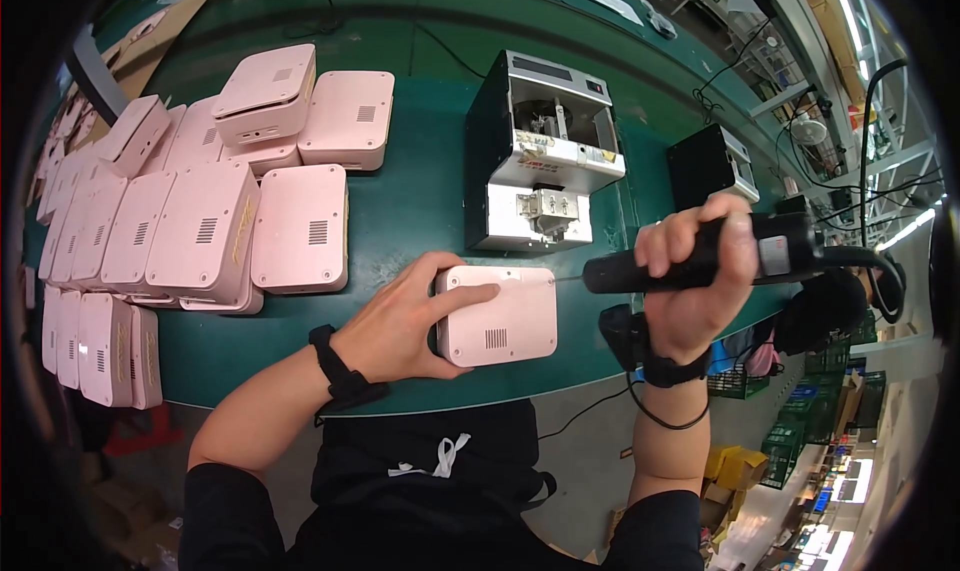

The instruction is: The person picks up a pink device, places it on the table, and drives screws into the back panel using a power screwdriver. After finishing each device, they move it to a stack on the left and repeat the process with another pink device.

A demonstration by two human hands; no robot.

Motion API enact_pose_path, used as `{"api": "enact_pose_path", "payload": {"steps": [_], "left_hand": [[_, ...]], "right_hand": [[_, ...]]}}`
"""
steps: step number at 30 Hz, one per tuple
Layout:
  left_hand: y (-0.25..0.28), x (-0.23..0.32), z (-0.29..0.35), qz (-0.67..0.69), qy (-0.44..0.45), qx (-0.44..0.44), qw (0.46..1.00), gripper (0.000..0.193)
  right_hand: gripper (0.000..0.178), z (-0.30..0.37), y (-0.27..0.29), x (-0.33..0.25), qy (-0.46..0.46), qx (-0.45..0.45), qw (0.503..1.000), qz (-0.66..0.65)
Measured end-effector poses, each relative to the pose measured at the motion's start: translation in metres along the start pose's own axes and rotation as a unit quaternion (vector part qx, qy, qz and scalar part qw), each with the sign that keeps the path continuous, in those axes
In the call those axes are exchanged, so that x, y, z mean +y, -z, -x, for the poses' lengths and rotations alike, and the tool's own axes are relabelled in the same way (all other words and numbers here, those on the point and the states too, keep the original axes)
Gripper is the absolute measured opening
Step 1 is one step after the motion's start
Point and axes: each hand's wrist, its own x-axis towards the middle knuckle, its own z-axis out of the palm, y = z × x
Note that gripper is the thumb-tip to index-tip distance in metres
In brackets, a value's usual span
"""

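A pale pink plastic case (525, 311) with a slotted vent and screw holes at its corners lies flat at the table's near edge. My left hand (425, 316) grips its left side, with one finger stretched across the top face. To the right, my right hand (695, 266) is wrapped round a black corded electric screwdriver (765, 246), held up above the table. The tool's front end points left toward the case and stays apart from it; its bit cannot be made out. Just behind the case stands a black and silver screw feeder (545, 151).
Many similar pink cases (200, 226) are stacked and lined up on the left of the green table (400, 221). A smaller black box-shaped device (712, 166) sits at the far right. The screwdriver's cable (885, 281) loops at the right. Crates (790, 451) stand on the floor there.
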Motion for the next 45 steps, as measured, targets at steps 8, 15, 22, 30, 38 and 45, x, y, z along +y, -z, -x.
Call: {"api": "enact_pose_path", "payload": {"steps": [8,15,22,30,38,45], "left_hand": [[-0.001,-0.001,-0.001,-0.005,0.005,0.003,1.000,0.083],[-0.001,0.002,0.001,-0.008,0.008,0.006,1.000,0.081],[-0.003,0.001,0.000,-0.001,0.003,0.013,1.000,0.080],[-0.001,-0.001,0.001,-0.009,-0.004,0.018,1.000,0.081],[-0.005,-0.003,0.000,-0.005,-0.007,0.012,1.000,0.083],[-0.002,-0.006,0.001,0.005,-0.005,0.005,1.000,0.081]], "right_hand": [[0.025,0.000,0.004,0.015,-0.013,0.019,1.000,-0.012],[0.023,0.000,0.004,0.017,0.003,0.003,1.000,-0.023],[0.024,-0.008,-0.011,0.010,-0.019,-0.066,0.996,0.055],[0.024,-0.023,-0.021,-0.012,0.045,-0.014,0.998,-0.049],[0.029,-0.046,-0.027,0.001,0.017,-0.012,1.000,0.014],[0.029,-0.017,-0.036,-0.007,0.008,-0.046,0.998,-0.047]]}}
